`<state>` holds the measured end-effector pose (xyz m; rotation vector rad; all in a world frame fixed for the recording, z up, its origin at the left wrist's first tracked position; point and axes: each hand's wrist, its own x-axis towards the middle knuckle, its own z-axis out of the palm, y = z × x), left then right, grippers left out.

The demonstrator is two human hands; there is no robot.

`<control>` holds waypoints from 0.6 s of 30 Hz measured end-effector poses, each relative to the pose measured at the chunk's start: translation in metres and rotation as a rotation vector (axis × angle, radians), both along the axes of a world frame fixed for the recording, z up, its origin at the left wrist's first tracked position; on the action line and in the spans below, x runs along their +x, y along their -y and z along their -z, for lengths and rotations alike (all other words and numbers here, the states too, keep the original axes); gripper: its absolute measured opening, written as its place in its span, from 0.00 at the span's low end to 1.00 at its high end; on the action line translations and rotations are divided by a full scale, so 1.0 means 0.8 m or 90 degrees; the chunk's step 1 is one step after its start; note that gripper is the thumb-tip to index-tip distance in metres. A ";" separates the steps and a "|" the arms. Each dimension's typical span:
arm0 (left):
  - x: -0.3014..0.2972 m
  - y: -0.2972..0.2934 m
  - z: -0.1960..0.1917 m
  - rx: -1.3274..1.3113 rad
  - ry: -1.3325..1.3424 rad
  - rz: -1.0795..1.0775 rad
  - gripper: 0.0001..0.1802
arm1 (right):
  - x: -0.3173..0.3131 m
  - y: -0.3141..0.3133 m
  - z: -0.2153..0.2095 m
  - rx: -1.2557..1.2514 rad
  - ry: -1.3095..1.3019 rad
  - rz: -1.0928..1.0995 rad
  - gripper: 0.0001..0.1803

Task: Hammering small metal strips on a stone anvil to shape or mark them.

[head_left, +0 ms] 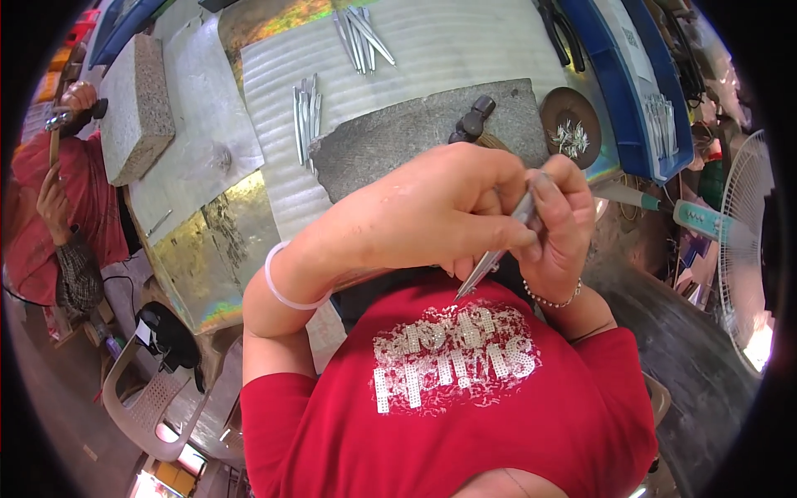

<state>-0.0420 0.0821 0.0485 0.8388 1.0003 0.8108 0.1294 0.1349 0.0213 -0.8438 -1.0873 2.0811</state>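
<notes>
Both hands meet close in front of my chest around a pair of silver metal tweezers (483, 269), whose pointed tips slant down toward my red shirt. My left hand (448, 203), with a white band on its wrist, has its fingers closed on the tweezers. The fingers of my right hand (564, 216), a beaded bracelet below it, pinch their upper part; some of the grip is hidden. Behind the hands a grey stone slab (390, 137) lies on the table, with a black-headed hammer (473, 119) resting on it, its handle partly covered by my hand.
A brown bowl (551, 109) of small metal pieces stands right of the slab. Several more tweezers (362, 37) lie at the back. A blue bin (674, 155) edges the table's right, near a fan (743, 241). At left, a person (70, 199) holds a hammer beside a stone block (133, 104).
</notes>
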 end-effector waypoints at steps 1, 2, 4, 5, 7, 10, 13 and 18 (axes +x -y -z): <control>0.001 -0.003 -0.006 0.017 -0.014 0.019 0.12 | 0.002 0.001 -0.001 0.024 -0.002 0.014 0.06; 0.002 -0.006 -0.010 0.034 -0.029 0.038 0.12 | 0.004 0.001 -0.002 0.048 -0.003 0.029 0.06; 0.003 -0.014 -0.019 0.054 -0.054 0.062 0.11 | 0.004 0.002 -0.004 0.054 -0.023 0.047 0.07; 0.004 -0.017 -0.021 0.074 -0.079 0.092 0.11 | 0.008 0.001 -0.005 0.063 -0.026 0.059 0.07; 0.009 -0.024 -0.023 0.082 -0.087 0.109 0.11 | 0.016 0.002 -0.007 0.084 -0.007 0.084 0.07; 0.018 -0.030 -0.025 0.093 -0.095 0.134 0.12 | 0.029 0.001 -0.007 0.080 0.014 0.112 0.07; 0.030 -0.031 -0.021 0.087 -0.082 0.136 0.12 | 0.037 0.003 -0.008 0.062 0.017 0.137 0.07; 0.046 -0.024 -0.010 0.059 -0.047 0.118 0.12 | 0.050 0.006 -0.005 0.023 -0.011 0.116 0.07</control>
